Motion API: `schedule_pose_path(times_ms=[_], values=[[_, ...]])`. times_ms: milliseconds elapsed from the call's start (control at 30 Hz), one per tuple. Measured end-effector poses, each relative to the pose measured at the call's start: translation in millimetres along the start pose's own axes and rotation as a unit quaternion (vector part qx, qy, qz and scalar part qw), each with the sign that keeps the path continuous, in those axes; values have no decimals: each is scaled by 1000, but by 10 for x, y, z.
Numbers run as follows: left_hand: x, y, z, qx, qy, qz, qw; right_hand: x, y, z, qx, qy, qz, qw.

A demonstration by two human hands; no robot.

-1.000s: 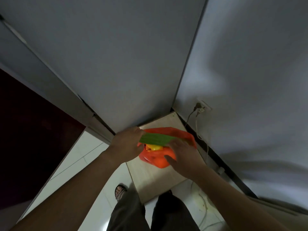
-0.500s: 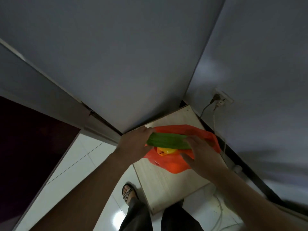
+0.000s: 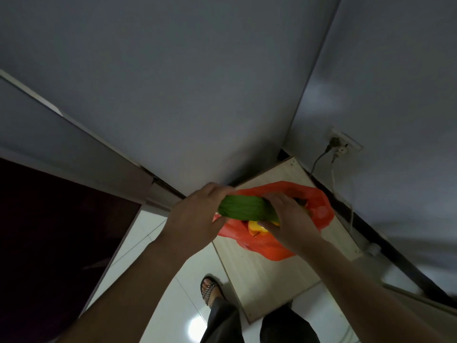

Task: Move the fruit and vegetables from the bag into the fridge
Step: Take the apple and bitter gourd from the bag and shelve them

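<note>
**One cucumber held over the bag**

A single cucumber (image 3: 243, 207) is seen — dark green, smooth, faintly streaked along its length, blunt at the end that shows. Its long axis is laid nearly level, running from the left hand (image 3: 197, 216) across to the right hand (image 3: 288, 220), dipping slightly toward the right. The left end is gripped by the curled left fingers; the right end is covered by the right hand, whose fingers are bent over the top with the thumb beneath. Both hands are thus closed on it.

Directly under the hands one orange plastic bag (image 3: 272, 246) is spread open on a pale wooden board (image 3: 269, 276). Inside the bag, just below the right thumb, yellow and orange produce (image 3: 257, 227) is glimpsed — how many pieces cannot be told. Below the left hand, one sandalled foot (image 3: 211, 289) is planted on white tiles.
</note>
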State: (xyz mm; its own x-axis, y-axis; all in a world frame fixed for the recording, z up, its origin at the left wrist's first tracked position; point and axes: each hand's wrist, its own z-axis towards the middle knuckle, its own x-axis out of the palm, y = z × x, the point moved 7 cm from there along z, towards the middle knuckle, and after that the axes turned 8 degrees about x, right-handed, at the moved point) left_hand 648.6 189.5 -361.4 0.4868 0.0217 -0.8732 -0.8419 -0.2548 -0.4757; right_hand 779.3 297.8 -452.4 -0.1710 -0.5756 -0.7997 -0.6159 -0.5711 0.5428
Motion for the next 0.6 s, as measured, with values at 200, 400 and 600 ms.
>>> schedule_pose_path(times_ms=[200,400,600], values=[[-305,96,-88,-39,-86,-38,995,-405,-70,-73,67,-48,84,993],[-78,-105,-73,-14,-24,-47,999,-1070,-21,-478,86,-152,205,963],[501,-278,139,-1,55,-65,996,-1260,-248,-938,133,-194,321,917]])
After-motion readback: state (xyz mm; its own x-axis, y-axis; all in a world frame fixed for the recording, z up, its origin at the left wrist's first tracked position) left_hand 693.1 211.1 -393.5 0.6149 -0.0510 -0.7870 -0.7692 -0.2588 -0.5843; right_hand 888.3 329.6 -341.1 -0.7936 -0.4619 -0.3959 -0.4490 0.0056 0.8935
